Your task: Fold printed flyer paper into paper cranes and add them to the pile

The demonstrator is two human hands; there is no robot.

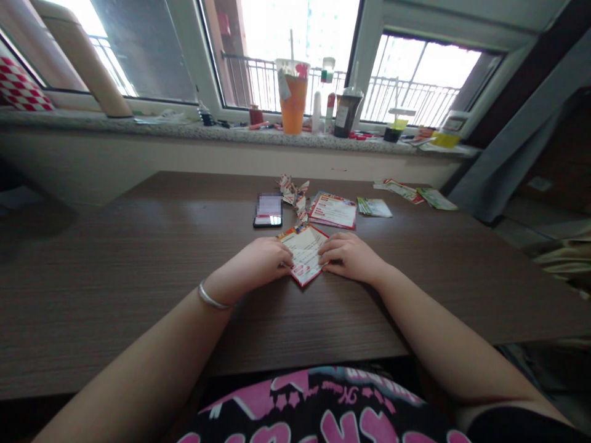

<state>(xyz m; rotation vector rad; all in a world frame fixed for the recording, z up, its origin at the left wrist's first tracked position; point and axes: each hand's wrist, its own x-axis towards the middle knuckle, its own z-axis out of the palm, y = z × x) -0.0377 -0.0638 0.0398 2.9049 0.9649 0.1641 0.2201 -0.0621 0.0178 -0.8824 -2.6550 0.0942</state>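
A printed sheet of paper (305,249), white with red edges and lines of text, lies on the table turned so that a corner points towards me. Its shape suggests folding, though the creases are hard to make out. My left hand (265,255) grips the left edge with curled fingers, a silver bangle on that wrist. On the opposite edge, the fingers of my right hand (351,255) are closed over the paper; both thumbs are mostly hidden. Just behind stand small folded paper pieces (295,197) with red stripes, next to a stack of similar printed sheets (333,211).
A phone (268,210) lies left of the folded pieces. Green-and-white packets (375,207) and more papers (401,191) are at the table's back right. On the windowsill (184,130) stand an orange drink cup (293,98), a dark cup (347,112) and several bottles.
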